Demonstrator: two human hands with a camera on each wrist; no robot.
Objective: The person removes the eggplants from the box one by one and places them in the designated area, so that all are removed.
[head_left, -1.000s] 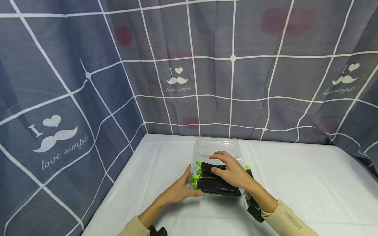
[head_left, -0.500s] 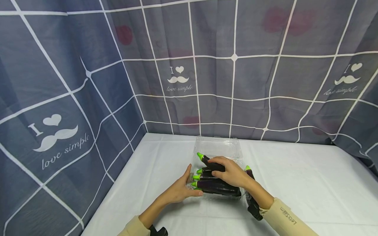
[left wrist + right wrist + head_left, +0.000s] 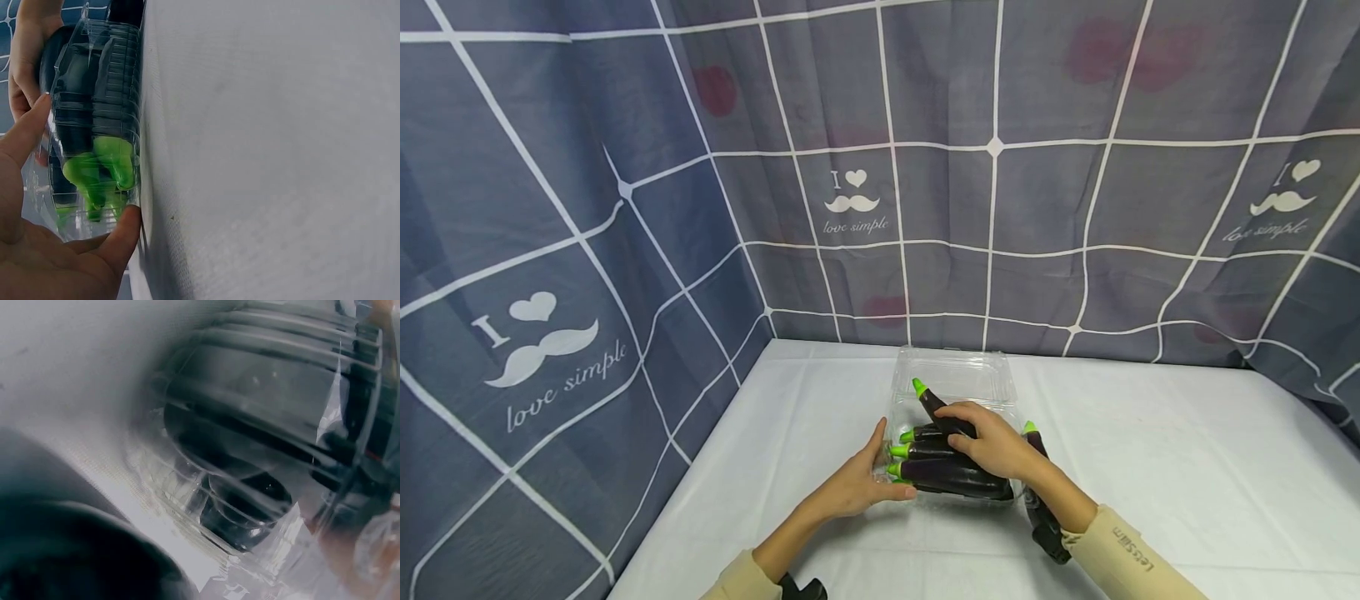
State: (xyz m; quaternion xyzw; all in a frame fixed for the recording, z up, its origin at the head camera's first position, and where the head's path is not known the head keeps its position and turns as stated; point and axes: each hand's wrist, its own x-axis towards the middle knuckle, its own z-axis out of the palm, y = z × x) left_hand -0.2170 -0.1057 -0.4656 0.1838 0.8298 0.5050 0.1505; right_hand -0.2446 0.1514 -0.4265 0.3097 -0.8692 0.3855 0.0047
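Observation:
A clear plastic clamshell box [image 3: 917,375] holds several dark eggplants [image 3: 951,477] with green stems, its lid laid back. My right hand [image 3: 992,437] grips one slimmer eggplant [image 3: 929,400] over the back of the box, its green stem end angled up and away. My left hand [image 3: 850,483] rests at the box's left end, fingers straight and thumb along the front. In the left wrist view, that hand [image 3: 56,262] touches the ribbed wall [image 3: 119,81], and green stems [image 3: 115,159] show through it. The right wrist view is blurred, showing the transparent wall [image 3: 262,381] close up.
Just right of the box lies another eggplant [image 3: 1033,437], partly hidden by my right forearm. The white-covered table [image 3: 1150,467] meets grey checked curtains [image 3: 940,200] at the back and left.
My right hand's eggplant has turned, its stem end swinging up and to the right from its place beside the others. The left hand stays put.

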